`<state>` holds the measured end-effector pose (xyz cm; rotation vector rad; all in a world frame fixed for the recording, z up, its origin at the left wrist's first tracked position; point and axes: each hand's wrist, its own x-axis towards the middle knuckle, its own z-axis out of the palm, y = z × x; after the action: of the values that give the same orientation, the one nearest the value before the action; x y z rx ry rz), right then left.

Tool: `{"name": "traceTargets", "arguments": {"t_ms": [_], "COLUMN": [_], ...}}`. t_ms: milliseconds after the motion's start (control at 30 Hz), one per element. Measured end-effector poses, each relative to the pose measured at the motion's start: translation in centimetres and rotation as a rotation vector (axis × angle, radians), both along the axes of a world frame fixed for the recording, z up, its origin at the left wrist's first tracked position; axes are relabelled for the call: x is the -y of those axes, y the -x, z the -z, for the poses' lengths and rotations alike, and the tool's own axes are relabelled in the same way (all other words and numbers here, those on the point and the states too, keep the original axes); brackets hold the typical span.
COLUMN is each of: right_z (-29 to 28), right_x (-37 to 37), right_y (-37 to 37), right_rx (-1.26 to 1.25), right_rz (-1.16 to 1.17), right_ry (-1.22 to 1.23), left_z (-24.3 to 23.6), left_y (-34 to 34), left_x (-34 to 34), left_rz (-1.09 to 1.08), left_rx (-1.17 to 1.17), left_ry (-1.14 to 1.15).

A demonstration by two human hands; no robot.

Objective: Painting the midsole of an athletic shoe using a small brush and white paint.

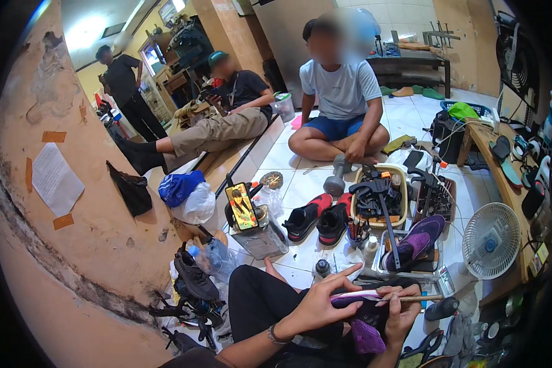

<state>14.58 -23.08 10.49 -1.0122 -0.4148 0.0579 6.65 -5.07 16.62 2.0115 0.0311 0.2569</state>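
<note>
A purple knit shoe [367, 335] lies across my lap, its pale sole edge turned up. My left hand [325, 302] grips the toe-side end of that edge, with the index finger stretched out. In my right hand [401, 314] is a thin tool with a brownish stick-like handle [428, 298], its fingers closed round it against the shoe. The tool's working tip is hidden by my fingers. A matching purple shoe [422, 240] rests on a tray of tools in front of me. Close beyond my left hand stands a small dark bottle [322, 267].
Red-and-black shoes [309, 217], a dumbbell [335, 178] and a tool basket [403, 211] stand ahead. A phone [241, 206] leans on a box at left. A white fan [490, 240] and a bench [500, 161] are at right. A person [339, 92] sits opposite; two others are behind.
</note>
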Motion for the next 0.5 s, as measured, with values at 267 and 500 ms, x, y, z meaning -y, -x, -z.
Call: {"name": "traceTargets", "arguments": {"t_ms": [267,500], "right_z": [0.4,0.7], "right_x": [0.1,0.9], "right_y": [-1.0,0.0], "right_rx": [0.003,-0.020], "right_rz": [-0.069,-0.115], "right_ry": [0.005,-0.024], "left_z": [-0.4,0.3], "left_y": [-0.2,1.2], "left_x": [0.2,0.7], "left_rz": [-0.038,-0.055], "left_rx": [-0.029,-0.058], "left_ry": [0.057,0.072]}}
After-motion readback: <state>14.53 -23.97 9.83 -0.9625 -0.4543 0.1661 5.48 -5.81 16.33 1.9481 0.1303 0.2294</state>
